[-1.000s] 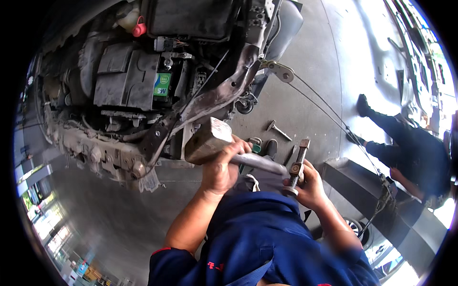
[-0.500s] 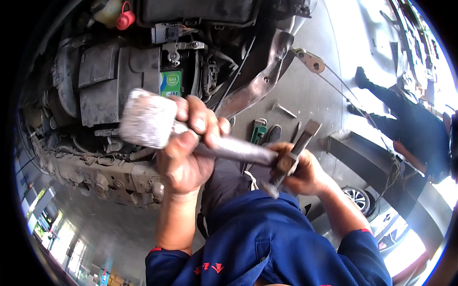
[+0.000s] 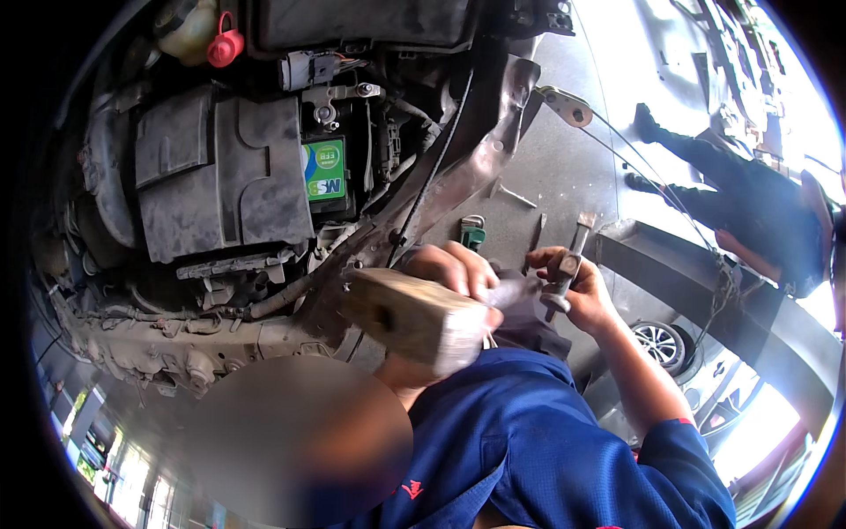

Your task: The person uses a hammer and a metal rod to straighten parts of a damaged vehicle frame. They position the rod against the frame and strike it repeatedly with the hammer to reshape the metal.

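My left hand (image 3: pixel 454 269) is wrapped round a heavy hammer close to its blocky, worn head (image 3: pixel 414 322), which is tilted over my waist. The handle (image 3: pixel 511 291), partly blurred, runs behind my fingers toward my right hand (image 3: pixel 577 300). That hand grips an upright metal bolt-like tool (image 3: pixel 575 251) with a flat end and a square block on it. Just beyond my hands are the opened car's bare, dented front frame rail (image 3: pixel 463 159) and a taut black cable (image 3: pixel 423 194).
Engine bay (image 3: pixel 220 176) at upper left; on the floor a green pipe wrench (image 3: pixel 471 234), metal bar (image 3: pixel 515 196) and wheel (image 3: pixel 656 344). A steel beam (image 3: pixel 723 317) and pulley cables (image 3: pixel 573 110) at right. A person in dark clothing (image 3: pixel 749 212) at right. A grey blur covers the lower left.
The hammer head in my left hand has swung down and to the right from over the engine bay. My right hand with the metal tool has shifted slightly.
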Motion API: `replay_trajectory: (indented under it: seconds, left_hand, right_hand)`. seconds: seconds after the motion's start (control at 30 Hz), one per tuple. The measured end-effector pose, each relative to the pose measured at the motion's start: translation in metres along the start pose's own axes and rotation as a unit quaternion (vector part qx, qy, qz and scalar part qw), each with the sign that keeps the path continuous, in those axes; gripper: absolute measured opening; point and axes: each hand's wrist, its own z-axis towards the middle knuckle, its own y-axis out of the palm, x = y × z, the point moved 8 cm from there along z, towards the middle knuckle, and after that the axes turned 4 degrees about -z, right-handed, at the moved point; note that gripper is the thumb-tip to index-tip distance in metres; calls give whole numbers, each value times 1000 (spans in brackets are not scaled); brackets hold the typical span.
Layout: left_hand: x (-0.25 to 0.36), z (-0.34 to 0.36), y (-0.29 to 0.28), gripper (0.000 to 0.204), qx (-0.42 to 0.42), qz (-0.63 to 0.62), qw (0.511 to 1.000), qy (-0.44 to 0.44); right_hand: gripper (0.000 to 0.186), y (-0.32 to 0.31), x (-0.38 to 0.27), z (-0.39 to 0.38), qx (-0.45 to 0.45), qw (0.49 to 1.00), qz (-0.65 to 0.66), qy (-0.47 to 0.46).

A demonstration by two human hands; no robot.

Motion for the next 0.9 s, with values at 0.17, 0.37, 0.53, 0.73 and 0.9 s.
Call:
replay_trajectory:
  seconds: [0.17,0.37,0.53,0.73,0.9]
  left_hand:
    - [-70,-40,25,43,4,23,991,-129]
    - [-180,-103,26,18,119,37,940,-318]
    - [-349,-195,-20,14,302,-151,835,-435]
    - [-533,-316,-95,26,360,-52,739,-567]
    - [-636,-385,-200,41,123,243,691,-670]
  right_hand:
    - [36,7,14,-32,-166,986,25,11]
    - [70,-36,105,-85,-92,990,-97,34]
    - [75,-59,220,-112,27,970,-149,192]
    - [67,-74,448,-99,55,962,-55,261]
    - [39,-92,637,-29,59,952,66,292]
